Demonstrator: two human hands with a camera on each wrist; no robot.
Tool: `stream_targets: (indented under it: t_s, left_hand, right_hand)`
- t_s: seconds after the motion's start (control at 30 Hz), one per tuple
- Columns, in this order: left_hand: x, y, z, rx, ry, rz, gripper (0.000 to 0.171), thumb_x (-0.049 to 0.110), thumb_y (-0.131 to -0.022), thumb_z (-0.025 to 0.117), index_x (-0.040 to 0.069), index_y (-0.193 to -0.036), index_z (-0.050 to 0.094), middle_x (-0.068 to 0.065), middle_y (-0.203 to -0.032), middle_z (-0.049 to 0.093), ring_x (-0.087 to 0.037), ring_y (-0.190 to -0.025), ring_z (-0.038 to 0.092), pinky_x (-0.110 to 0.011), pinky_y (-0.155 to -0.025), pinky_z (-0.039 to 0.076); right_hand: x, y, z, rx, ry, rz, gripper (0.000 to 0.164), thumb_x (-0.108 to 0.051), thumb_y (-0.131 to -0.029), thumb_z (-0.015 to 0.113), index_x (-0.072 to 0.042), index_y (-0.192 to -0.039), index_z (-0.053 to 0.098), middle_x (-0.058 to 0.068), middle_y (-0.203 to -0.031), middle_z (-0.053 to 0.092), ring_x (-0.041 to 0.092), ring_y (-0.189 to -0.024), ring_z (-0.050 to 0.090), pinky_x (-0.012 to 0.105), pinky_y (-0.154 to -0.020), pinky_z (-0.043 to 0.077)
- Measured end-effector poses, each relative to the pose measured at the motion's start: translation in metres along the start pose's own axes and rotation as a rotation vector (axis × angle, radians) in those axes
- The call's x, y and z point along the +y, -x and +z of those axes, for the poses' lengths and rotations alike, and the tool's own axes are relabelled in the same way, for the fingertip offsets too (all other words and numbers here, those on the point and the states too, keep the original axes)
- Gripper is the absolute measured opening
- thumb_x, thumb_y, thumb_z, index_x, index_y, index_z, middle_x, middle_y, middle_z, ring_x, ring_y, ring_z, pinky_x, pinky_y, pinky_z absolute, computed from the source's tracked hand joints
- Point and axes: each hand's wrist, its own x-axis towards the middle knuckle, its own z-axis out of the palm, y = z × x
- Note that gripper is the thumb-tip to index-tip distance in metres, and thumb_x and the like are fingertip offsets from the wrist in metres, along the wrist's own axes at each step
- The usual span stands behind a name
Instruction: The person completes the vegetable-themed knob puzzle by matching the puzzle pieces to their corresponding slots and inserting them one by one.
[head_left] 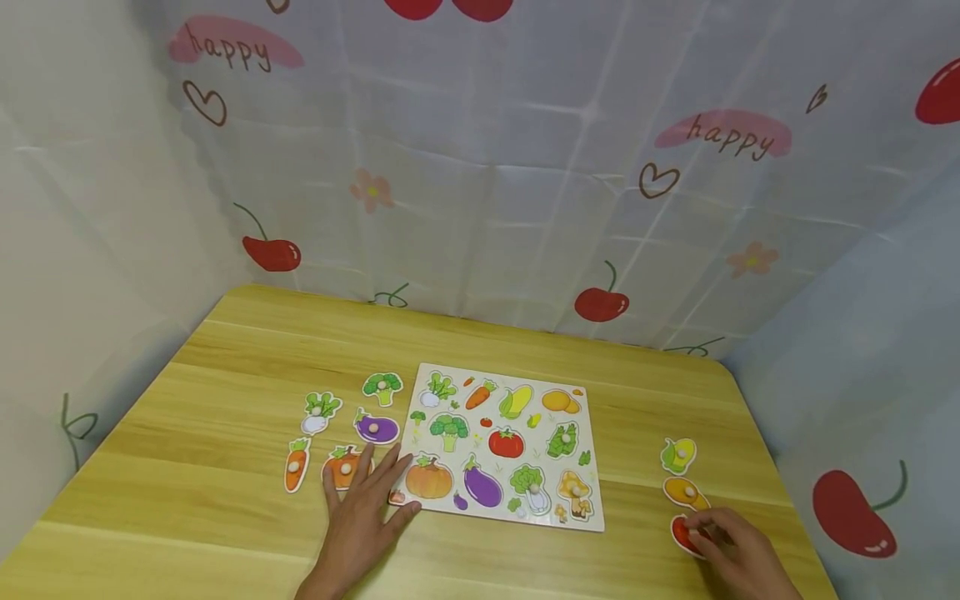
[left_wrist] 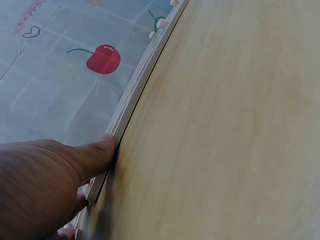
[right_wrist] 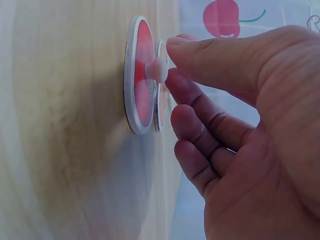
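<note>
In the head view a vegetable puzzle board (head_left: 487, 508) lies on the table. My left hand (head_left: 363, 517) rests spread at its lower left corner, fingers reaching over the corner and beside the knobbed pumpkin piece (head_left: 345, 468). In the left wrist view the thumb (left_wrist: 97, 152) touches the board's edge (left_wrist: 137, 95). My right hand (head_left: 738, 554) is at the tomato piece (head_left: 684, 536) on the right. Seen from the right wrist, thumb and fingertips stand apart around the end of that piece's pale knob (right_wrist: 159, 70), without a visible pinch.
Left of the board lie knobbed broccoli (head_left: 382, 389), radish (head_left: 318, 412), eggplant (head_left: 377, 428) and carrot (head_left: 297, 467) pieces. Corn (head_left: 678, 456) and potato (head_left: 681, 490) pieces lie on the right. Knobbed asparagus, bok choy and mushroom pieces sit in the board. A printed curtain (head_left: 487, 208) hangs behind the table.
</note>
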Motion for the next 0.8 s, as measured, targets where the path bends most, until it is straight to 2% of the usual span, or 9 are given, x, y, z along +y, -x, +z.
stream_targets:
  t_s: [0.1,0.3,0.63,0.8]
  left_hand:
    - [0.0,0.0,0.0,-0.001,-0.004,-0.002,0.065,0.031,-0.081,0.082,0.015,-0.14,0.059,-0.008,-0.153,0.049,-0.044,-0.148,0.029,-0.078,-0.109,-0.005]
    - [-0.001,0.0,0.002,-0.003,-0.011,-0.004,0.066,0.032,-0.081,0.082,0.015,-0.14,0.059,-0.008,-0.153,0.049,-0.044,-0.148,0.029,-0.078,-0.109,-0.005]
    - [-0.001,0.0,0.002,0.003,-0.004,-0.001,0.065,0.031,-0.081,0.082,0.015,-0.139,0.06,-0.008,-0.153,0.049,-0.043,-0.148,0.029,-0.077,-0.11,-0.006]
    - [-0.001,0.0,0.002,0.006,-0.009,0.001,0.065,0.031,-0.081,0.082,0.015,-0.139,0.06,-0.008,-0.152,0.05,-0.044,-0.148,0.029,-0.076,-0.111,-0.006]
  right_hand:
    - [0.001,0.001,0.0,-0.01,0.019,0.004,0.024,0.001,-0.082,0.077,-0.019,-0.093,0.068,-0.011,-0.088,0.064,-0.006,-0.075,0.049,0.018,-0.064,0.05]
    - [0.005,0.002,0.002,0.003,0.013,-0.051,0.032,0.008,-0.078,0.077,-0.019,-0.094,0.068,-0.01,-0.089,0.065,-0.006,-0.075,0.048,0.019,-0.063,0.049]
    - [0.01,0.003,0.003,0.017,-0.032,-0.112,0.038,0.012,-0.075,0.077,-0.02,-0.093,0.068,-0.012,-0.088,0.063,-0.006,-0.076,0.048,0.008,-0.065,0.04]
    - [0.011,0.003,0.003,0.016,-0.044,-0.129,0.042,0.014,-0.072,0.078,-0.022,-0.091,0.069,-0.01,-0.088,0.064,-0.007,-0.079,0.052,0.005,-0.067,0.04]
